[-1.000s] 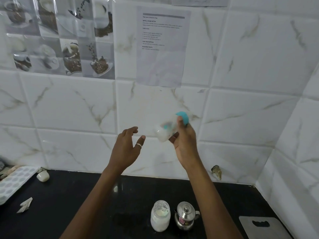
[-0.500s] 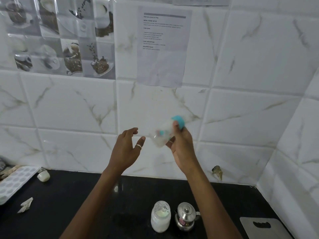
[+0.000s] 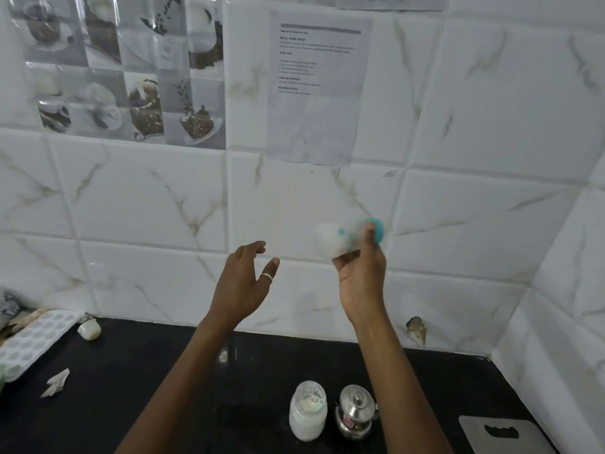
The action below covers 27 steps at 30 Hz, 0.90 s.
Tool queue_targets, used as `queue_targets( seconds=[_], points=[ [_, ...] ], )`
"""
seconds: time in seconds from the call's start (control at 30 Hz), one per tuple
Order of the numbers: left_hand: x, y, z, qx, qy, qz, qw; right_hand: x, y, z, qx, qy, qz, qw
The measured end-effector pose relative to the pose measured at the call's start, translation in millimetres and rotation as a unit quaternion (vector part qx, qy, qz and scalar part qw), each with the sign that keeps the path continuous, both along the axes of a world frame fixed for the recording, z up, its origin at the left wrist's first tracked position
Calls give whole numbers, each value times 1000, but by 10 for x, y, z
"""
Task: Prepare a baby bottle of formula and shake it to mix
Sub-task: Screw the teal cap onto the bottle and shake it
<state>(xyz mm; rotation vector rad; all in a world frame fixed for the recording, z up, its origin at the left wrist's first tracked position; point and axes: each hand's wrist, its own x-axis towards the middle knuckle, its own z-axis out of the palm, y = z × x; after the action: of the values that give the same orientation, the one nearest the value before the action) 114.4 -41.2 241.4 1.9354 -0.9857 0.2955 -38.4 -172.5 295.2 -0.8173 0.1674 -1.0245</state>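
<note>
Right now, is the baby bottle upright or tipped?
Tipped: the bottle lies nearly sideways in the right hand, teal cap pointing right, blurred.

Baby bottle (image 3: 330, 239) a motion-blurred smear, perhaps milky inside

Jar (image 3: 307, 416) just L of kettle (image 3: 356, 414), on counter (image 3: 147, 388); tray (image 3: 29, 342) far L

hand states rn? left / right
Left hand: open, fingers relaxed, holding nothing.
Right hand: gripping the baby bottle, which is motion-blurred and raised in front of the tiled wall.
</note>
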Motion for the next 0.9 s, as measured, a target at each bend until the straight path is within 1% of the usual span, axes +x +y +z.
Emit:
queue_targets(
  seconds=[0.03,0.07,0.13,0.17,0.2,0.23,0.3,0.33,0.37,0.4,0.43,0.47,0.5,0.53,0.57,0.6,0.63,0.67,0.7,0.77,0.8,0.83,0.87,0.9],
  points=[
    [10,3,-7,2,1,1,1000,8,-13,9,8,-10,-12,1000],
    [19,7,-10,4,2,3,1000,23,0,4,-8,18,-19,1000],
    [28,6,-1,6,2,5,1000,48,91,-39,-92,131,-8,987],
    [24,3,4,5,1,5,1000,42,132,-57,-129,170,15,977],
    [18,1,6,4,1,4,1000,37,127,-66,-149,181,16,972],
    [11,1,4,3,1,4,1000,20,98,-54,-140,158,11,978],
    [1,13,-2,3,1,3,1000,-33,36,14,-43,43,13,998],
    [5,22,-7,2,0,4,1000,-44,4,37,-8,-1,8,1000],
    [14,26,-12,2,0,5,1000,-48,-11,36,-4,-6,5,1000],
    [18,28,-9,1,2,6,1000,-35,0,17,-26,25,7,999],
    [23,28,-2,0,4,6,1000,-22,43,-16,-63,82,9,995],
    [21,19,6,0,3,6,1000,-12,94,-57,-104,140,15,985],
    [13,10,10,1,2,7,1000,-7,135,-90,-130,178,25,975],
    [4,4,13,2,1,7,1000,-2,138,-109,-137,183,13,973],
    [-4,3,10,3,0,7,1000,-5,109,-114,-112,150,12,982],
    [-13,4,6,4,1,5,1000,-26,86,-94,-57,88,16,994],
    [-15,11,-5,4,1,4,1000,-47,55,-72,-2,36,16,999],
    [-9,20,-15,5,1,4,1000,-52,24,-72,20,13,14,1000],
    [0,28,-20,7,2,5,1000,-44,9,-86,9,31,18,999],
    [15,34,-10,8,2,8,1000,-23,84,-116,-78,146,23,986],
    [14,31,-5,7,3,11,1000,-21,109,-131,-122,184,32,975],
    [13,30,-1,5,3,12,1000,-25,106,-131,-142,191,26,971],
    [7,31,1,4,4,11,1000,-30,71,-116,-124,159,28,979],
    [1,38,-5,4,5,8,1000,-59,40,-78,-78,99,32,992]
  ],
)
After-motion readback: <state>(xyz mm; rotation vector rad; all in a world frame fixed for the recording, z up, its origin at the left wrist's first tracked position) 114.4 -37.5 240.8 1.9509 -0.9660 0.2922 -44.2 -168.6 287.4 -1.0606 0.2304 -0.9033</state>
